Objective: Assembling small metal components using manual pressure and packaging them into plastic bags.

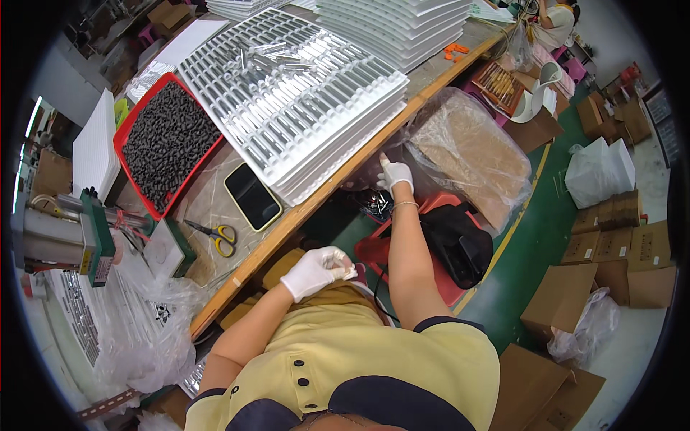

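White gloves cover both my hands. My left hand [314, 273] is in front of my lap, below the table edge, its fingers curled together; whatever may be in them is too small to make out. My right hand [395, 174] reaches forward beside the table's wooden edge, one digit pointing up and the other fingers curled mostly out of sight. It is next to a clear plastic bag [467, 144] around a brown carton, and just above a dark container of small metal parts [375, 204]. What it grips, if anything, is hidden.
On the table are stacked white slotted trays [287, 93] with metal tubes, a red bin of black plugs [169, 136], a phone [253, 197], scissors [215, 235] and a clamp-like machine [97, 237]. A black bag [458, 241] rests on a red stool [438, 276]. Cardboard boxes [560, 298] stand right.
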